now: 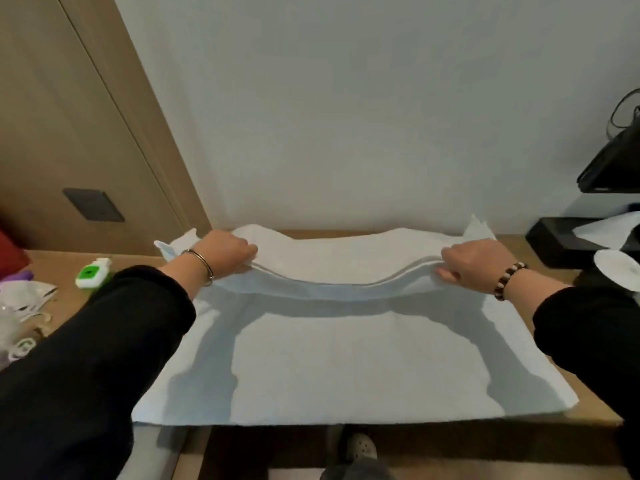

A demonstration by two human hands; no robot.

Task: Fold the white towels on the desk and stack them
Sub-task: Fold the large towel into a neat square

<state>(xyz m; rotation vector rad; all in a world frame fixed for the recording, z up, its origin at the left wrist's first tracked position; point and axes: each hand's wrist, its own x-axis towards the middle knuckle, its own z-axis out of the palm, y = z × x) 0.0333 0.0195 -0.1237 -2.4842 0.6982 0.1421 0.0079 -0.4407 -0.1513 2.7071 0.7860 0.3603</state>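
A large white towel (346, 362) lies spread across the wooden desk (588, 410), reaching from the front edge to the wall. Its far part is lifted off the surface as a doubled edge that sags in the middle. My left hand (225, 252) grips that raised edge at the left end. My right hand (474, 259) grips it at the right end. Both hands hover a little above the flat part of the towel, with the rest of the cloth bunched behind them against the wall.
A green and white small item (91, 273) and crumpled white wrappers (24, 299) lie on the desk at the left. A black tray with white cloth (568, 237) and a white round lid (616, 268) sit at the right. Black equipment (613, 168) stands behind.
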